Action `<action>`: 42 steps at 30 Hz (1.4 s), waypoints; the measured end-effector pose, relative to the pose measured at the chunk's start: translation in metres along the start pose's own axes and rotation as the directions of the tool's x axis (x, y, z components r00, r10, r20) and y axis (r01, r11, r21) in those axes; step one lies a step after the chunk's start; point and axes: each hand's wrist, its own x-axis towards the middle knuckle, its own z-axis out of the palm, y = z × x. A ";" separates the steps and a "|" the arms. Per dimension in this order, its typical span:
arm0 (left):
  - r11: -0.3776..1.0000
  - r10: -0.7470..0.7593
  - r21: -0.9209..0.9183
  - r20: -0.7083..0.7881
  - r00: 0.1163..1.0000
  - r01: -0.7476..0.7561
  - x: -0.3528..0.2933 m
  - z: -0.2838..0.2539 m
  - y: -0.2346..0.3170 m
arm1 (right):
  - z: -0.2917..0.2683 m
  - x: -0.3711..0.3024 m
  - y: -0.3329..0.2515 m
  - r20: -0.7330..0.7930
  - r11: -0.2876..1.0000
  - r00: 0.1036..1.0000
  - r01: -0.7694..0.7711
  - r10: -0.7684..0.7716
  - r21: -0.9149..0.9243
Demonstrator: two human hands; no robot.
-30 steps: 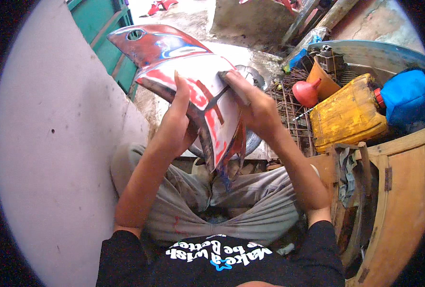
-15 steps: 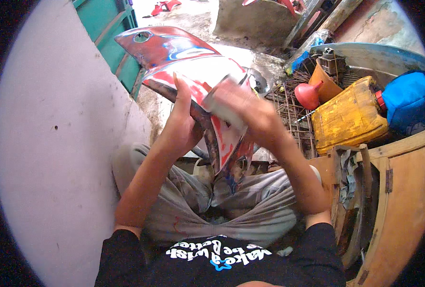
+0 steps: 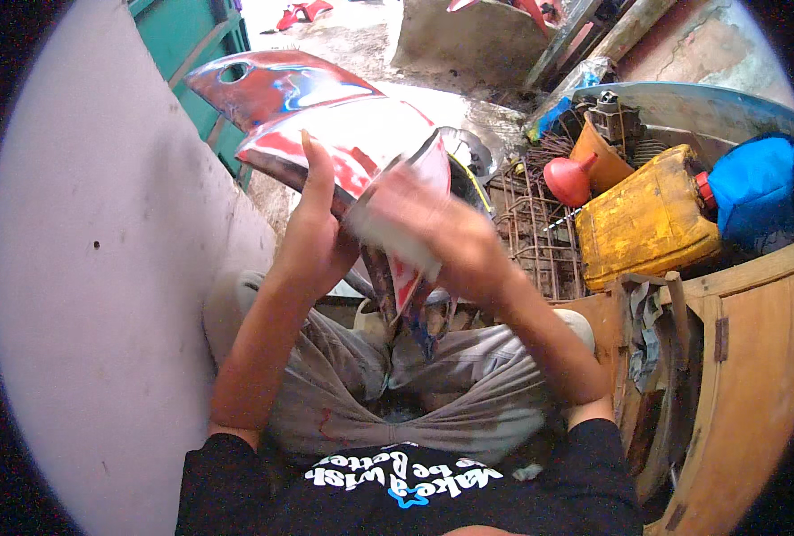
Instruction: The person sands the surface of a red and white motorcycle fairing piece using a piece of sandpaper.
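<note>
A curved motorcycle fairing panel (image 3: 361, 125) in red, white and blue slants up and away to the left above my lap. Its red and white paint is worn in patches, and its narrow end points down between my knees. My left hand (image 3: 312, 237) grips the panel's near edge, the thumb raised along its face and the other fingers hidden beneath. Flat against the middle of the panel is a greyish sheet that looks like sandpaper (image 3: 386, 230). My right hand (image 3: 459, 241) presses on it, its fingers smeared by motion.
A pale wall (image 3: 102, 268) rises close on the left, beside a green door (image 3: 187, 54). To the right are a metal grid (image 3: 535, 241), a red funnel (image 3: 568, 181), a yellow jerrycan (image 3: 651, 219), a blue bag (image 3: 759, 188) and a wooden cabinet (image 3: 754, 357).
The panel and my left hand have shifted a little to the left. My right hand with the sheet has slid left and slightly down across the panel.
</note>
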 end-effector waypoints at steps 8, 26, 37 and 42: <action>0.998 -0.004 0.066 -0.184 0.983 0.017 0.000 0.017 -0.002 | -0.013 -0.008 0.025 -0.061 0.983 0.983 -0.177 0.173 -0.054; 0.992 -0.005 0.120 -0.200 0.980 0.030 -0.002 0.020 -0.007 | -0.021 -0.008 0.037 -0.031 0.906 0.906 -0.420 0.422 0.052; 0.987 0.053 0.160 -0.162 0.985 -0.027 -0.001 0.013 -0.003 | -0.011 -0.002 0.029 -0.058 0.972 0.974 -0.225 0.221 -0.073; 0.996 0.074 0.059 -0.199 0.977 -0.064 0.005 0.017 -0.001 | -0.014 -0.001 0.003 0.082 0.998 0.996 0.046 -0.042 -0.044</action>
